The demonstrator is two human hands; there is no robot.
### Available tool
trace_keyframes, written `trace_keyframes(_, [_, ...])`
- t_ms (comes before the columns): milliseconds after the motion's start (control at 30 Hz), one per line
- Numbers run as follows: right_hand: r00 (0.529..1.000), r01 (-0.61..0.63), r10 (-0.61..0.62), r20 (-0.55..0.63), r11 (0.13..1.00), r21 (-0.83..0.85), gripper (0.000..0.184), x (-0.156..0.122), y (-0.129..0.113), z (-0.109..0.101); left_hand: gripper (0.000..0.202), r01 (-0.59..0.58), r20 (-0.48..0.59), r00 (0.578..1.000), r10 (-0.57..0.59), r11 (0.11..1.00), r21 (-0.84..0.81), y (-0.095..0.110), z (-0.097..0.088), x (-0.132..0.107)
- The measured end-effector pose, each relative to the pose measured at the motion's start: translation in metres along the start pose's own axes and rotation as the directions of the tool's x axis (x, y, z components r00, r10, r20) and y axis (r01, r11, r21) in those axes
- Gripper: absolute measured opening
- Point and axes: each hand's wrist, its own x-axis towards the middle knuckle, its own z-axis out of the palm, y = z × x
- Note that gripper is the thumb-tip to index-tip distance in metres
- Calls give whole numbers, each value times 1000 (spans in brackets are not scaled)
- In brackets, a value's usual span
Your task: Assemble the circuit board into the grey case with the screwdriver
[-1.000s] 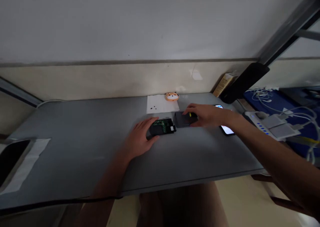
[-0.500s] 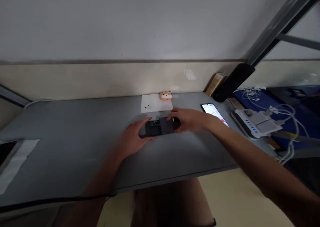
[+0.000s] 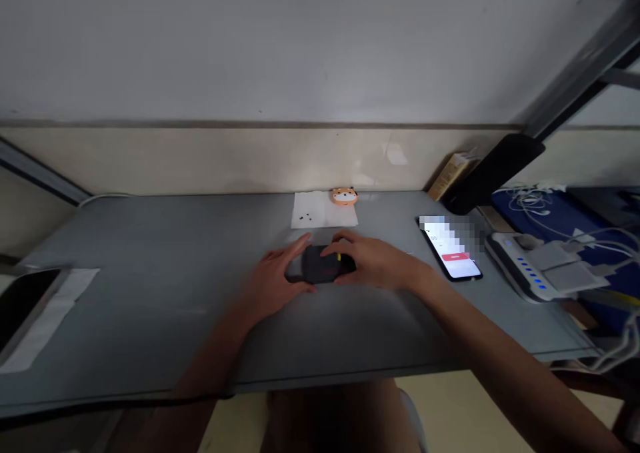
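Observation:
A dark grey electronic device (image 3: 319, 265) lies on the desk between both my hands; its exact kind I cannot make out. My left hand (image 3: 275, 276) grips its left end, thumb along the far side and fingers along the near side. My right hand (image 3: 367, 260) holds the right end, fingers curled over the dark cover beside a small yellow mark (image 3: 339, 257). No circuit board shows now. Beyond the hands, a white paper sheet (image 3: 324, 216) carries several tiny dark screw-like pieces (image 3: 305, 217) and an orange animal-faced case (image 3: 345, 196).
A lit phone (image 3: 453, 256) lies to the right. Past it are a white power strip (image 3: 533, 270) with plugs and cables, a black cylinder (image 3: 493, 173) and a small yellowish box (image 3: 450, 174) against the wall. At far left, white paper (image 3: 47, 326) lies beside a dark object.
The dark cover in my right hand has moved left along the device, towards my left hand. The green circuit board is now covered. The view has shifted slightly left.

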Motion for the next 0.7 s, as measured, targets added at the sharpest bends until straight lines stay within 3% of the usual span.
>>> trace_keyframes(67, [993, 77, -66, -102, 991, 111, 51, 0, -1, -5, 85, -4, -13, 1000, 4, 1000, 3, 0, 0, -1])
trace_keyframes(133, [952, 127, -52, -303, 964, 232, 38, 2, -3, -13, 75, -11, -33, 999, 11, 1000, 5, 1, 0, -2])
trace_keyframes(200, [852, 151, 79, -518, 910, 387, 25, 6, -2, -23, 65, -31, -31, 999, 31, 999, 9, 2, -1, -3])
trace_keyframes(267, [732, 231, 248, -635, 786, 574, 26, 13, 5, -30, 62, -34, -14, 999, 34, 999, 17, 4, -2, -4])
trace_keyframes(333, [690, 290, 380, -616, 635, 716, 35, 20, 19, -29, 63, -25, 1, 1000, 25, 999, 27, 4, -2, -5])
trace_keyframes(433, [659, 133, 583, -475, 531, 837, 54, 28, 41, -13, 62, -31, -1, 1000, 32, 999, 37, 3, -1, -6])
trace_keyframes(533, [585, -32, 665, -464, 591, 806, 62, 32, 54, 8, 58, -55, -20, 998, 55, 998, 40, 1, 1, -7])
trace_keyframes(700, [649, -34, 552, -524, 708, 705, 61, 32, 52, 20, 53, -47, -40, 998, 48, 998, 29, 1, 1, -7])
